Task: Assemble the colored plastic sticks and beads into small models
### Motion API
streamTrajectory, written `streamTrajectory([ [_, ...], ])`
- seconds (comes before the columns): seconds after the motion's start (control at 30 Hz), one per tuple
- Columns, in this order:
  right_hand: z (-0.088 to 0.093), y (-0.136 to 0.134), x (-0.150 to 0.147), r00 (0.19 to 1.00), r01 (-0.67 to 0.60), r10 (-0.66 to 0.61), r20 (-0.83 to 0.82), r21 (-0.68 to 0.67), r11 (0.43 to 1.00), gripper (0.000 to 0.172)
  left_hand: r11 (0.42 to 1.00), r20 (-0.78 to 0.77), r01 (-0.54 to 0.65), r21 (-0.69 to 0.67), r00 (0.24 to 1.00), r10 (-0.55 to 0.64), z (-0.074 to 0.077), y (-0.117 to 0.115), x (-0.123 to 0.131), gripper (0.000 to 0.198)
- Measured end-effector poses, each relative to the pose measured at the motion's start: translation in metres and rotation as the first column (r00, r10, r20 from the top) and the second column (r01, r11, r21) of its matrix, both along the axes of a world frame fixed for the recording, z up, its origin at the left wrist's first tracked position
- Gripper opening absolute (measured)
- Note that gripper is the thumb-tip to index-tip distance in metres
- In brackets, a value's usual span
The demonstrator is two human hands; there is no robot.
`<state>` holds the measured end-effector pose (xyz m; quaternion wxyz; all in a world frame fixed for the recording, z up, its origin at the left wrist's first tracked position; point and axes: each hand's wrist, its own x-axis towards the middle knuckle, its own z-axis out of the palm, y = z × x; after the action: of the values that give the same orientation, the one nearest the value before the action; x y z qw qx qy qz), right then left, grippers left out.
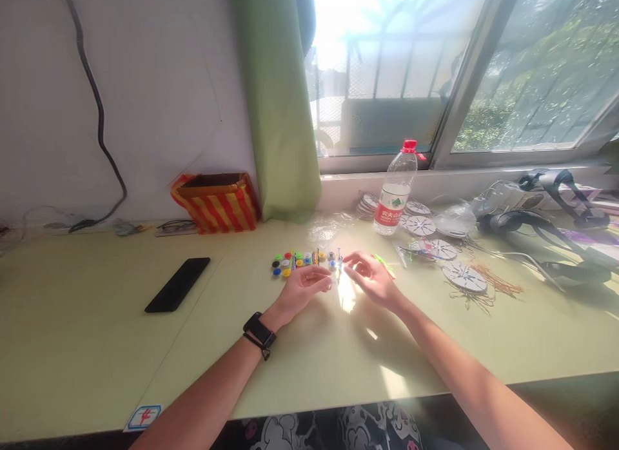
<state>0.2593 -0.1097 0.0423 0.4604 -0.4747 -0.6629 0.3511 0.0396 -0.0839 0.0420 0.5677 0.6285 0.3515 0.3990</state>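
Note:
My left hand (305,287) rests low over the desk, its fingers loosely curved and the thumb a little apart, with nothing visible in its grasp. Just beyond it sits a group of small round coloured caps (286,264) in green, red, black, white, yellow and blue. Thin upright multicoloured strips (315,257) stand among them. To the right, my right hand (371,277) has its thumb and fingers bent and apart. Its fingertips are close beside another thin upright strip (339,262); whether they touch it I cannot tell. Bright green strips (383,265) lie partly behind this hand.
A black phone (178,285) lies at the left, and a red-and-yellow striped box (217,204) stands against the wall. Behind my right hand is a water bottle (395,192). White slotted discs (464,277), orange threads (500,281) and a black headset (536,227) occupy the right side.

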Motion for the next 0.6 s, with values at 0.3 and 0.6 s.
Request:
streamTrajectory([
  [0.3, 0.0012, -0.0065, -0.0046, 0.989, -0.121, 0.132, 0.068, -0.149, 0.981, 0.065, 0.999, 0.043, -0.044, -0.027, 0.998, 0.045, -0.0069, 0.0044, -0.0012, 0.03],
  [0.6, 0.0061, -0.0046, -0.0074, 0.986, -0.132, 0.145, 0.086, -0.141, 0.981, 0.046, 1.0, 0.058, -0.016, -0.012, 0.998, 0.016, -0.0037, 0.0019, 0.0001, 0.027],
])
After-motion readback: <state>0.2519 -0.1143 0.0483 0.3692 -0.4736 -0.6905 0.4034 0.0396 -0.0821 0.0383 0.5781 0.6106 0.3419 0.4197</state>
